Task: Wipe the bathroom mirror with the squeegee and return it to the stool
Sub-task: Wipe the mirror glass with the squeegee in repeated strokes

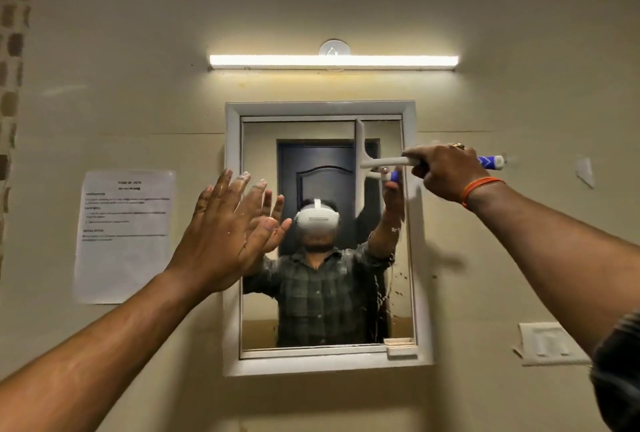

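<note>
The mirror (311,334) hangs in a white frame on the beige wall, with water drops on its lower right part. My right hand (446,171) is shut on the white squeegee (362,154), gripping the white and blue handle. The blade stands upright against the glass in the upper right part of the mirror. My left hand (221,234) is open with fingers spread, pressed flat at the mirror's left edge and frame. The stool is out of view.
A lit tube light (332,61) runs above the mirror. A printed sheet (124,234) is taped to the wall at left. A white soap holder (549,345) is fixed at lower right. A small shelf (400,345) sits at the mirror's bottom right corner.
</note>
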